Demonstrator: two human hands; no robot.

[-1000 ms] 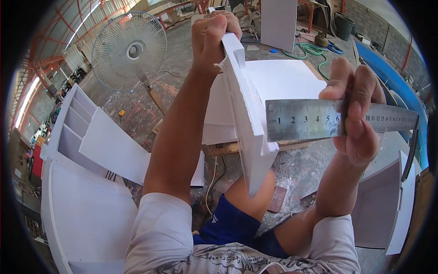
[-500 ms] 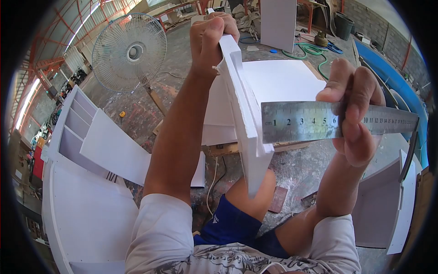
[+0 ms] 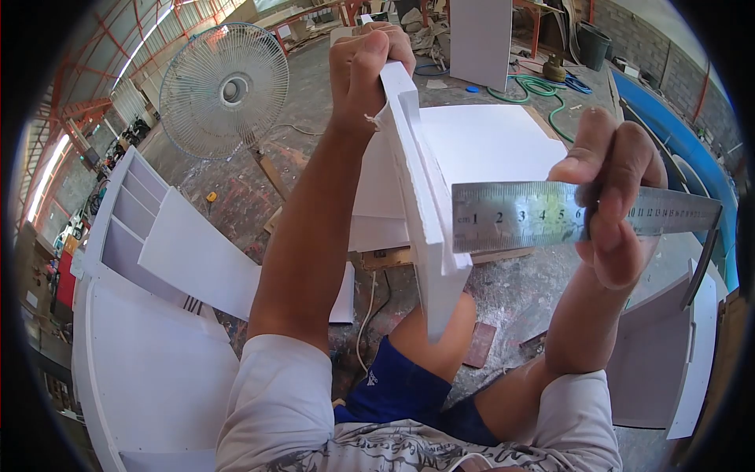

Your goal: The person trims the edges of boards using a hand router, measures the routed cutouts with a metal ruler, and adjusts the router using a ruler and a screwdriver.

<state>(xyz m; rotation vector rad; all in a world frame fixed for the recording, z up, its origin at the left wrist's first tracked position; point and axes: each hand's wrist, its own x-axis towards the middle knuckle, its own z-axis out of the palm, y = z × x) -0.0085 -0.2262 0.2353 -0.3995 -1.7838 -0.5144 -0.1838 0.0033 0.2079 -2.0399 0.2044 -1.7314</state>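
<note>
My left hand (image 3: 370,67) is wrapped round the far end of a white board piece (image 3: 417,173), which stands on edge with a rough side and a stepped near end. In my right hand (image 3: 617,197) a metal ruler (image 3: 519,215) is pinched between thumb and fingers, its centimetre scale facing me. The ruler's low-number end lies right beside the near part of the board; whether they touch I cannot tell. At the ruler's far right end a dark strip (image 3: 702,263) hangs down.
White panels (image 3: 491,141) lie on a wooden support beyond the board. A fan (image 3: 232,90) stands at the back left. White cabinet parts flank me, a shelved one (image 3: 157,354) at left, another (image 3: 649,354) at right. A green hose (image 3: 560,118) crosses the floor.
The ruler first shifted slightly left with my right hand, then dipped a little lower in view. The board has moved slightly left; my left hand keeps its hold.
</note>
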